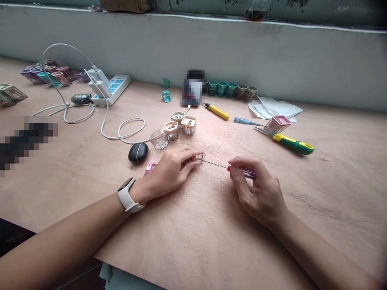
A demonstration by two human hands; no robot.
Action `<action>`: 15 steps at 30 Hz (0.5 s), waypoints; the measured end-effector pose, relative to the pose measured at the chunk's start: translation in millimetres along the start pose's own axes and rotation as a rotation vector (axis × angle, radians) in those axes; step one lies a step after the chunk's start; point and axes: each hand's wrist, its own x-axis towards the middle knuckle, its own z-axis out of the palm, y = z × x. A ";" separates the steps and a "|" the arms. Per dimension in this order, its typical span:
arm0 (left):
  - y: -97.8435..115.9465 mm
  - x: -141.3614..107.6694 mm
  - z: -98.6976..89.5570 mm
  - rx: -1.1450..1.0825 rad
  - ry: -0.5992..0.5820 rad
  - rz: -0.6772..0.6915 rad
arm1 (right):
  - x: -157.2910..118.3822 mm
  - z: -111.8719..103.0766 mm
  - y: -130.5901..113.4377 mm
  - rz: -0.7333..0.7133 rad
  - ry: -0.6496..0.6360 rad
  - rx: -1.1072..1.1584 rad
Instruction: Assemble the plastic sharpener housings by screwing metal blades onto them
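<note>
Clear plastic is the thing under your left hand (pixel 169 173): you are curling its fingertips (pixel 193 160) around a small transparent housing (pixel 200 158), and they are hiding much of it. That hand is nearly closed, palm down, and has hold of the housing. Your right hand (pixel 256 189) is partly closed, with the thumb and fingers pinching the purple handle of a slim screwdriver (pixel 246 173). Its thin steel shaft (pixel 214 163) is running almost level across the gap and meeting the housing, though you are hiding the exact landing spot from this view.

You are working well by resting both forearms on the plywood bench (pixel 196 241), which is steadying the tip. A light pinch and a shaft lined up with the housing are serving you better than pressing hard.

A pink plastic piece (pixel 150 167) is lying just beside your left palm. Beyond your hands, a clear hexagonal shell (pixel 159 140) and beige-floored cube housings (pixel 189 125) are standing near a black oval case (pixel 138 152). To the right, a yellow-and-green screwdriver (pixel 293 143) is lying beside a pink housing (pixel 277 124), while a white power strip (pixel 116 89) is sitting at the far left.
</note>
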 end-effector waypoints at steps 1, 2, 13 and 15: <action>0.2 0.1 -0.3 0.003 -0.002 0.000 | 0.3 -0.9 0.7 -0.029 -0.008 -0.022; 0.5 0.2 -0.6 0.006 -0.003 -0.001 | 0.7 -2.0 1.4 -0.056 -0.020 -0.044; 1.3 0.6 -2.3 0.006 -0.032 -0.002 | 3.4 -10.7 4.4 -0.265 -0.094 -0.224; 1.7 0.6 -1.8 0.005 -0.031 -0.004 | 3.2 -10.9 4.6 -0.275 -0.082 -0.231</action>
